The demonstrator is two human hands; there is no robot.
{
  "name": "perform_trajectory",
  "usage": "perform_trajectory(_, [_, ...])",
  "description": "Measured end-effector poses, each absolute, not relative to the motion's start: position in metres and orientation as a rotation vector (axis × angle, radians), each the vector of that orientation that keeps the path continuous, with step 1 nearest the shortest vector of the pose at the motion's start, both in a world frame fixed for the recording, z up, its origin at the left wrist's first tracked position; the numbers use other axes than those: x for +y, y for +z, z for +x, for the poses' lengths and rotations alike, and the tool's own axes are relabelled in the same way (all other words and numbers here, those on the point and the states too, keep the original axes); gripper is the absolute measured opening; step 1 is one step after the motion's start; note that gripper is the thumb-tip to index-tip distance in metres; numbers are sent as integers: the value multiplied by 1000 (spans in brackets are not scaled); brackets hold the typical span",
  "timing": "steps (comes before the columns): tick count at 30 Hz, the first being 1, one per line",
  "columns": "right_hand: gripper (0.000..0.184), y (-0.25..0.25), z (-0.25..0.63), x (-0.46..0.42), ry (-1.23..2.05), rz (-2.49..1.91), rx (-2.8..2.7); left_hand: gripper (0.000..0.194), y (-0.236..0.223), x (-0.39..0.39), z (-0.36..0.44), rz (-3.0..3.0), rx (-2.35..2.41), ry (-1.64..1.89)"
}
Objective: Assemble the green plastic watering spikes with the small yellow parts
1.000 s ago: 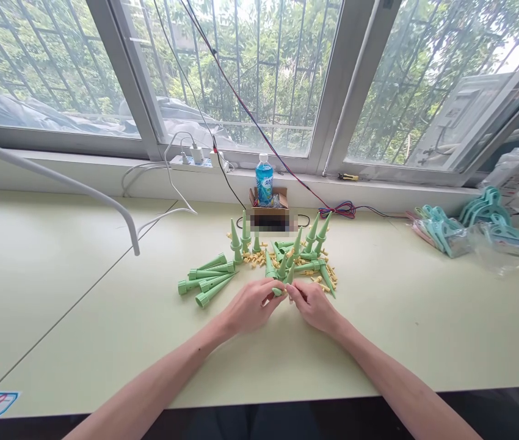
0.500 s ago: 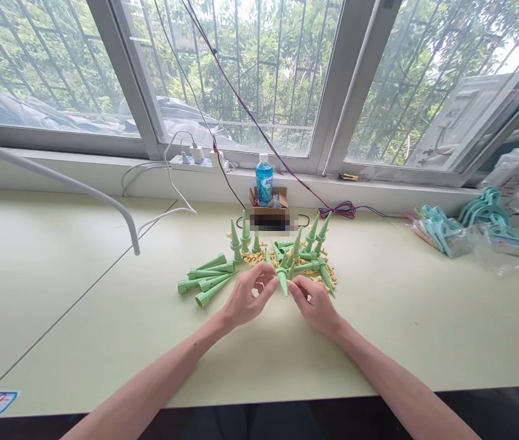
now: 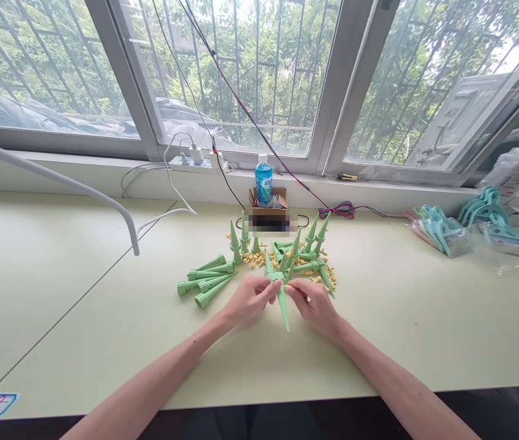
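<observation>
My left hand (image 3: 256, 296) is closed around the collar of a green watering spike (image 3: 282, 308), which tilts with its long pointed end toward me. Close by on the right, my right hand (image 3: 311, 300) pinches a small yellow valve (image 3: 287, 287) against the spike's side; the fingers partly cover it. Just beyond the hands lies a heap of small yellow valves (image 3: 254, 259) with more green spikes among them. Several spikes (image 3: 234, 241) stand upright behind. To the left, loose spikes with ribbed caps (image 3: 207, 282) lie in a pile.
A blue bottle (image 3: 264, 182) stands in a small cardboard box (image 3: 280, 199) by the window sill. Coiled red and blue wire (image 3: 338, 209) lies to its right. Bagged teal hangers (image 3: 442, 232) sit at far right. A white tube (image 3: 80, 183) reaches in from the left.
My left hand has closed on the spike, which now tilts and points farther down toward me. My right hand has stayed nearly in place with the yellow valve.
</observation>
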State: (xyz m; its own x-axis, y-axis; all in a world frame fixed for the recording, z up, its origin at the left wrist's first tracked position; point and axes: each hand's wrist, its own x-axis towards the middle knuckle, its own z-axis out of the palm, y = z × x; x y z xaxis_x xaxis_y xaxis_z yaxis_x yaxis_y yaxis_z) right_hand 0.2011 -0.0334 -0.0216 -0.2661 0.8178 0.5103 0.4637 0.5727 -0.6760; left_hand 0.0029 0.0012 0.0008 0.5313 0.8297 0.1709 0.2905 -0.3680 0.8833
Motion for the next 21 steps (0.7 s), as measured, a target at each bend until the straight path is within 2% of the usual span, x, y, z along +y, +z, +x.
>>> perform_trajectory(7, [31, -28, 205, -31, 483, -988, -1922, 49, 3, 2, 2, 1927, 816, 729])
perform_trajectory(15, [30, -28, 207, -32, 561, -970, -1920, 24, 2, 0, 1, 2094, 801, 737])
perform_trajectory(21, [33, -29, 208, -32, 647, -972, -1902, 22, 2, 0, 0, 2213, 738, 760])
